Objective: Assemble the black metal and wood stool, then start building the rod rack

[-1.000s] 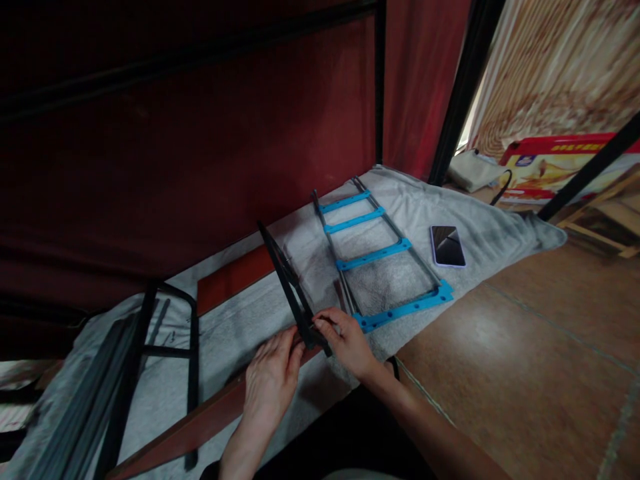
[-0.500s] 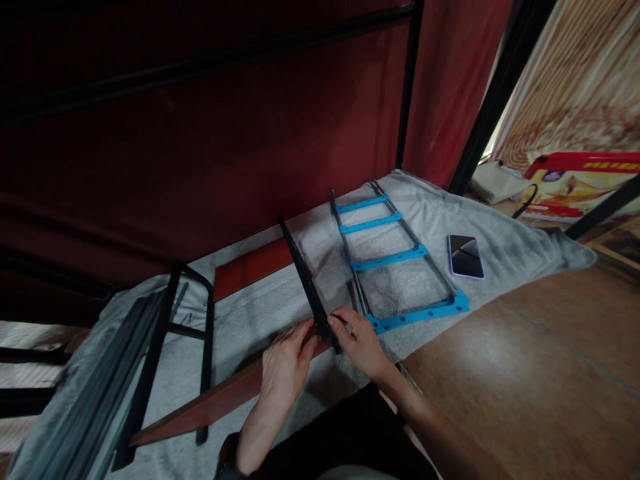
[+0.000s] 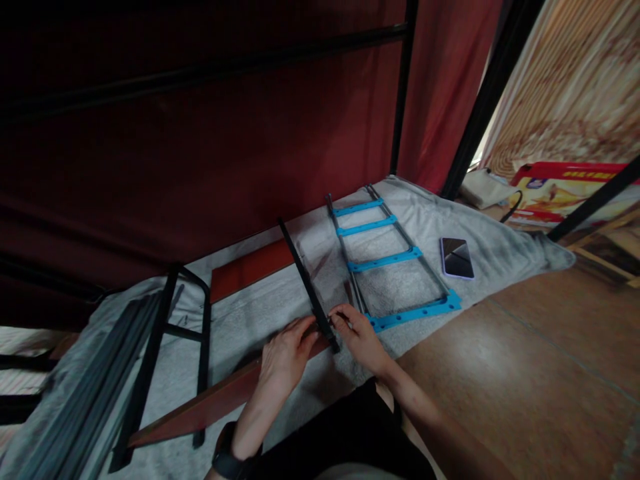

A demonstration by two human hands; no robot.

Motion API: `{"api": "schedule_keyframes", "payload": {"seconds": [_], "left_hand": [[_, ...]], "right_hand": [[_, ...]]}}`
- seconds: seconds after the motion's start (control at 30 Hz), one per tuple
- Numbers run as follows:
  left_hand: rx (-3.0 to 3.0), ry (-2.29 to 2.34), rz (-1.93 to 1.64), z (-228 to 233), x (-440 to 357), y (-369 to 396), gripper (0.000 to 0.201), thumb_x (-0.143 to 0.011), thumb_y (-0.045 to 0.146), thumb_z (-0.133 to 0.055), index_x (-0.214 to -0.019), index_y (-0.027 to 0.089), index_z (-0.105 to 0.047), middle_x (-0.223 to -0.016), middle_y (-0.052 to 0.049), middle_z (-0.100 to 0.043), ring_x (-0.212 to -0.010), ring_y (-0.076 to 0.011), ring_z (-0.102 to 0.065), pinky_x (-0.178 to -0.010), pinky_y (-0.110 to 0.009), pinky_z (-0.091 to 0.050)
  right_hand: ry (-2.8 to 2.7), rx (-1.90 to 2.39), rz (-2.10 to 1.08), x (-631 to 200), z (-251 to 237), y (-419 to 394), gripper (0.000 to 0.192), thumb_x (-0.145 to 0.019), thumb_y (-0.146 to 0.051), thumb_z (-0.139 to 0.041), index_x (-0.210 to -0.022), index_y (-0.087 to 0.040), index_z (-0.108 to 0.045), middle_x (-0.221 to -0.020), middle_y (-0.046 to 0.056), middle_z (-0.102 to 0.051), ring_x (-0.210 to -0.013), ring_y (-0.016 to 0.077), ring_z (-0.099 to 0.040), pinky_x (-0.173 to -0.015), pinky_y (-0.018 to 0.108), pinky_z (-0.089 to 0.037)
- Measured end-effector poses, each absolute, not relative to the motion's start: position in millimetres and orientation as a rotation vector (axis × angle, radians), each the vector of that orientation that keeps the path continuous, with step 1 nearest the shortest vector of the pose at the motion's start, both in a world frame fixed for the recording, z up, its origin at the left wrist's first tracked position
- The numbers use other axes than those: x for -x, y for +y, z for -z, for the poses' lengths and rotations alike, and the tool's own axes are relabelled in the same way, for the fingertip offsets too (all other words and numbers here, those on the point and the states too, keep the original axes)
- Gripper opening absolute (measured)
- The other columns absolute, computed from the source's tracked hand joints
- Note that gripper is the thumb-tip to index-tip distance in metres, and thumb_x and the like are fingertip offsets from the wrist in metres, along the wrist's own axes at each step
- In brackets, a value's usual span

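My left hand and my right hand both grip the near end of a long black metal bar that slants up and away from me. The bar's near end rests against a reddish-brown wooden board lying on a grey blanket. Just to the right of my right hand lies a frame of dark rods joined by blue plastic crosspieces. A black watch is on my left wrist.
A phone lies face up on the blanket right of the blue frame. Black metal frame parts lie at the left. Dark red fabric hangs behind. A red box stands at the far right on brown floor.
The view has shifted a little. Both hands stay on the bar's near end, with the right fingers pinching closer to the bar.
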State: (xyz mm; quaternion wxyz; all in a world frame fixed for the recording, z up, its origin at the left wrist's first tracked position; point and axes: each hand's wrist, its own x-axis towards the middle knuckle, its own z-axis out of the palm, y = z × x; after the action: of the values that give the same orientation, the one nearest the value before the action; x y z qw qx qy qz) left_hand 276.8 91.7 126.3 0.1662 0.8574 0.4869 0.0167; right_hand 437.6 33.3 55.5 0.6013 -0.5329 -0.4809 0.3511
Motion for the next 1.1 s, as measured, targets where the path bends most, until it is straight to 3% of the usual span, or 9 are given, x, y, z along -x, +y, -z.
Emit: {"api": "schedule_keyframes", "payload": {"seconds": [0.17, 0.37, 0.67, 1.1], "left_hand": [[-2.446, 1.35, -0.06, -127.3, -277.0, 90.4, 0.038, -0.1, 0.031, -0.047, -0.135, 0.031, -0.064, -0.136, -0.002, -0.069, -0.117, -0.0228, -0.069, -0.092, -0.035, -0.056], [-2.434, 1.319, -0.109, -127.7, -275.9, 89.0, 0.04, -0.099, 0.029, -0.05, -0.138, 0.031, -0.062, -0.134, -0.002, -0.07, -0.118, -0.0229, -0.068, -0.097, -0.036, -0.054], [-2.448, 1.248, -0.201, -125.4, -272.4, 86.5, 0.039, -0.099, 0.028, -0.05, -0.136, 0.029, -0.063, -0.132, -0.003, -0.071, -0.116, -0.023, -0.069, -0.095, -0.035, -0.054], [-2.46, 1.225, -0.277, -123.0, -269.3, 82.0, 0.038, -0.098, 0.026, -0.052, -0.134, 0.027, -0.063, -0.125, -0.006, -0.073, -0.113, -0.0235, -0.069, -0.091, -0.034, -0.053]], "right_hand": [[-1.027, 1.194, -0.903, -441.5, -53.1, 35.0, 0.021, -0.097, -0.041, -0.052, -0.094, -0.024, -0.064, -0.08, -0.001, -0.063, -0.078, 0.016, -0.059, -0.072, 0.028, -0.047], [-1.217, 1.315, -0.784, -451.8, -54.4, 32.9, 0.025, -0.099, -0.043, -0.05, -0.094, -0.023, -0.065, -0.088, 0.002, -0.066, -0.085, 0.0179, -0.061, -0.078, 0.03, -0.046], [-1.135, 1.293, -0.938, -456.3, -49.5, 41.1, 0.046, -0.09, -0.065, -0.055, -0.07, -0.024, -0.055, -0.066, -0.001, -0.054, -0.068, 0.0165, -0.053, -0.067, 0.03, -0.044], [-1.279, 1.36, -0.9, -463.0, -56.8, 41.0, 0.036, -0.087, -0.059, -0.059, -0.081, -0.024, -0.062, -0.07, -0.001, -0.059, -0.071, 0.0175, -0.056, -0.068, 0.031, -0.046]]}}
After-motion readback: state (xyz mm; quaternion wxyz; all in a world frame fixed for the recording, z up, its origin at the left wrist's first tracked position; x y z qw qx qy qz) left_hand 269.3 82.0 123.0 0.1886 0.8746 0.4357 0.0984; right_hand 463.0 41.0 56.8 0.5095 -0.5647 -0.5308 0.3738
